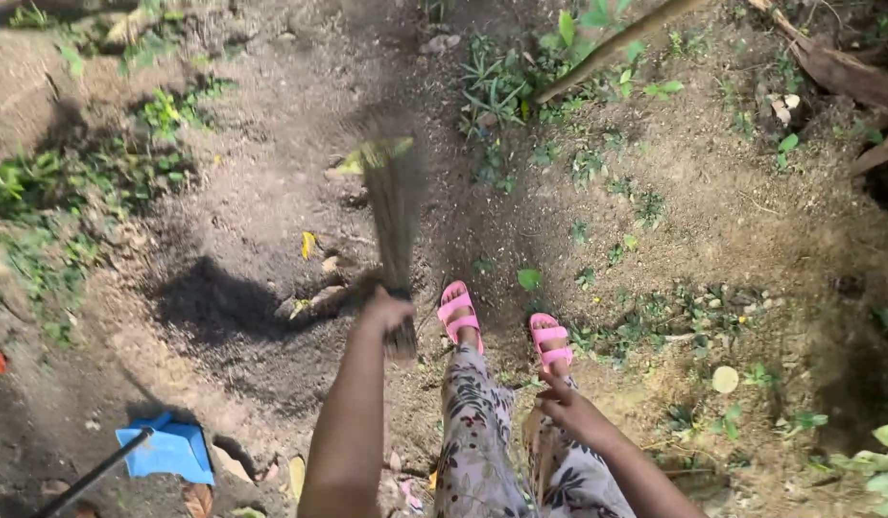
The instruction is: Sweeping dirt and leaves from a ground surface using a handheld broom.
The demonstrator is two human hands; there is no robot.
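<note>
My left hand [384, 313] grips the bound end of a bundle broom [396, 225] whose bristles fan out blurred over bare soil. A green leaf [372, 153] sits at the bristle tips. My right hand [568, 408] hangs by my patterned trouser leg [477, 432], fingers loosely curled, holding nothing. My feet wear pink sandals [458, 312] just right of the broom.
A blue dustpan [170, 449] with a dark long handle lies at the lower left. Yellow and dry leaves [307, 245] dot the dirt. Weeds grow at the left and upper middle. A thin stick [616, 43] slants at the top; dry bark lies top right.
</note>
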